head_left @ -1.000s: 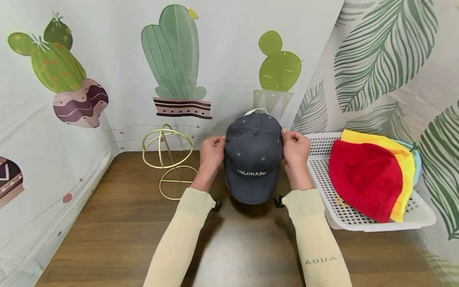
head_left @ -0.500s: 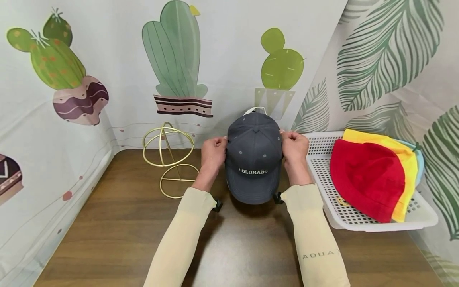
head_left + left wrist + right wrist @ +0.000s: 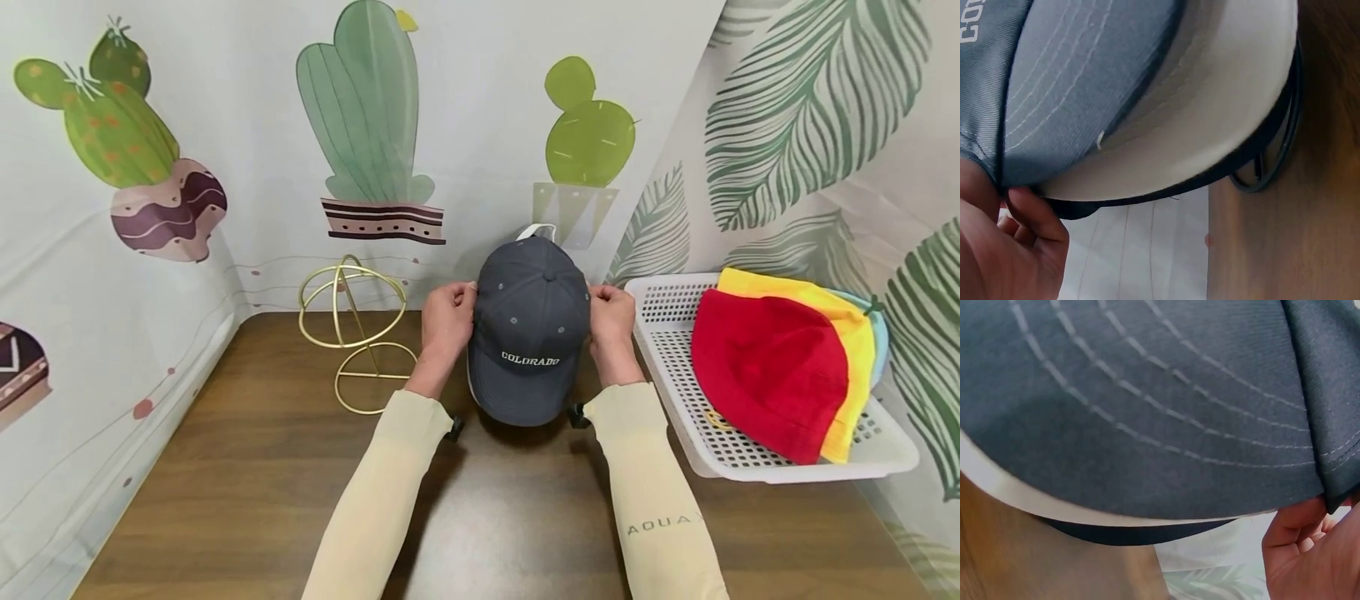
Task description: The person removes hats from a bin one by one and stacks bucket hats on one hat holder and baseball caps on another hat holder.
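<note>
A dark blue-grey baseball cap point(image 3: 528, 325) with COLORADO lettering faces the front in the middle of the head view, its brim low and a pale strap showing behind. My left hand point(image 3: 448, 321) pinches the cap's left lower edge between thumb and fingers. On the opposite side, my right hand point(image 3: 611, 315) pinches the right edge. From the left wrist, the brim's pale underside point(image 3: 1210, 137) shows, with a dark loop point(image 3: 1266, 178) below it. The right wrist view has the stitched brim point(image 3: 1135, 425) up close, and fingers point(image 3: 1297, 525) at the corner where it meets the crown.
A gold wire hat stand point(image 3: 352, 333) stands bare to the left on the brown wooden table point(image 3: 247, 483). At the right, a white perforated basket point(image 3: 697, 454) holds a red bucket hat point(image 3: 772, 375), a yellow hat point(image 3: 858, 400) and something light blue. Printed cloth hangs behind.
The cap has turned slightly, its crown shifting right and its brim left. My right hand has moved a little down and left with its edge. The left hand has barely moved.
</note>
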`<state>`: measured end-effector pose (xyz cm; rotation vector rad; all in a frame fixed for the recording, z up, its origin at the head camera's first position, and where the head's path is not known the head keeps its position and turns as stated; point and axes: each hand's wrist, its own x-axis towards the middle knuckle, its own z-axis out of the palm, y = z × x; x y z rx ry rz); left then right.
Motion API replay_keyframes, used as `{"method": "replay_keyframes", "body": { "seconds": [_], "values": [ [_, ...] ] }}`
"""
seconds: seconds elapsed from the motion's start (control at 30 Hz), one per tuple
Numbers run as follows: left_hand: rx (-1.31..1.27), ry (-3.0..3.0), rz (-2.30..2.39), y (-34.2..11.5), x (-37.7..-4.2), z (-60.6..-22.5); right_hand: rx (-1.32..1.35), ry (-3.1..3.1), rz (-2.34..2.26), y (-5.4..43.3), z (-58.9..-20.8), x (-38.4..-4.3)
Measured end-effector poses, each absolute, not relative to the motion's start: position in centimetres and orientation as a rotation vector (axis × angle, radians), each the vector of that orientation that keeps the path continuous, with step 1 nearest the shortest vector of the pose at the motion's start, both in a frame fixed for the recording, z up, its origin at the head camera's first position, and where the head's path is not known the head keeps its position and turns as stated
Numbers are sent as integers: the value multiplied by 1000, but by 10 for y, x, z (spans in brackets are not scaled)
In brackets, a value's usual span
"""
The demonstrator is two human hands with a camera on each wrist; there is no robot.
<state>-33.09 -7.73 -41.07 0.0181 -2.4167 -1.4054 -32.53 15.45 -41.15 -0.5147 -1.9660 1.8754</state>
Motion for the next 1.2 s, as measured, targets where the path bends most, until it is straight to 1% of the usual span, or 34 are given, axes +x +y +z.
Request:
{"method": "replay_keyframes", "body": {
  "seconds": [0.37, 0.83, 1.2],
  "values": [
    [-58, -2407, -1302, -77, -332, -418, -474, -1980, 1856, 156, -416, -327],
    [-60, -2355, -1284, -72, -331, -422, -481, -1966, 1804, 155, -421, -329],
    [-44, -2327, -1330, -76, -327, -425, -388, -1937, 1818, 156, -426, -325]
  ]
}}
